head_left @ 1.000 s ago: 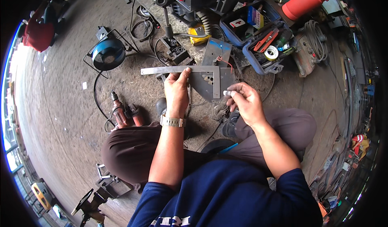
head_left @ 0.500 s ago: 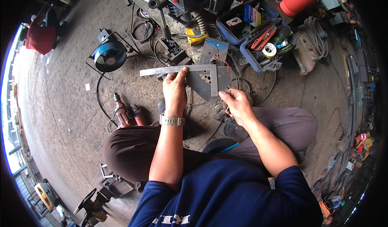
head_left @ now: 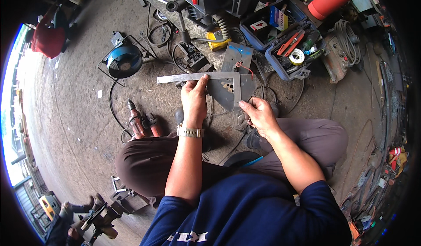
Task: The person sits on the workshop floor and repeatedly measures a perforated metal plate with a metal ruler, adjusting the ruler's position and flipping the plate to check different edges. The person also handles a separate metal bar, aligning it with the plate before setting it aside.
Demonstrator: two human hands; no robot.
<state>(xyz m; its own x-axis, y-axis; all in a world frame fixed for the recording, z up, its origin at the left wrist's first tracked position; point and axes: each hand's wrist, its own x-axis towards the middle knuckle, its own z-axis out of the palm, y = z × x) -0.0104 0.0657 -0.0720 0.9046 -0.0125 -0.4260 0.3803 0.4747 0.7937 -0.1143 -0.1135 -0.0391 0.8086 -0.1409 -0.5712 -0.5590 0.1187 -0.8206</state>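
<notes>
The steel square (head_left: 182, 77) is silvery grey, the metal plate (head_left: 232, 63) dark grey with a bright blue smear, the wire (head_left: 246, 69) orange-red. The toolbox (head_left: 280, 71) is slate blue, the canister (head_left: 332, 0) red, the fan (head_left: 124, 56) blue and black, the T-shirt (head_left: 254, 208) navy with white lettering.

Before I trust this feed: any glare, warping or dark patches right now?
Head view: white glare washes out the left rim; head view: fisheye bending grows toward the black border; head view: the flat grey L-shaped metal square reads clearly near centre, while shadow darkens the lap of the brown cloth trousers.
</notes>
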